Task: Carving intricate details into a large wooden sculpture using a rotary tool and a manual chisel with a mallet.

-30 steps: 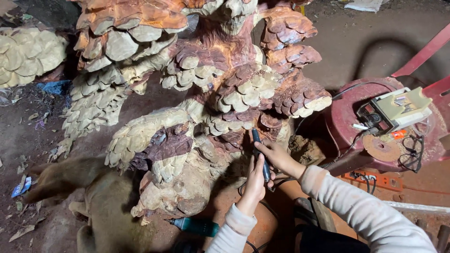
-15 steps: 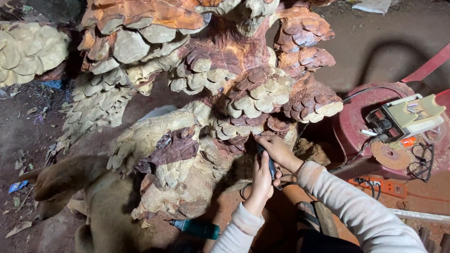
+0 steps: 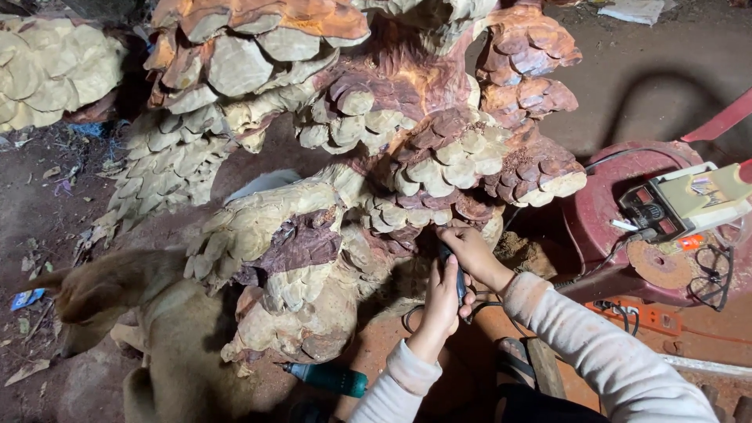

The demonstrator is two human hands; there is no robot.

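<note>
A large carved wood sculpture (image 3: 368,157) with layered scale-like clusters in tan and reddish brown fills the middle of the view. Both my hands grip a slim dark rotary carving tool (image 3: 453,274) at the sculpture's lower right. My left hand (image 3: 441,301) wraps the tool's body from below. My right hand (image 3: 470,252) holds it near the tip, pressed against a dark recess under the scales. The tip itself is hidden in the recess. A cable trails down from the tool.
A tan dog (image 3: 149,329) stands at lower left beside the sculpture. A green-handled tool (image 3: 329,378) lies on the ground below. At right sit a red round stand (image 3: 619,211), a pale power box (image 3: 689,200), a grinding disc (image 3: 658,265) and an orange power strip (image 3: 634,317).
The view has shifted slightly, so the sculpture and hands sit lower in the frame. Both hands keep their hold on the carving tool at the same recess.
</note>
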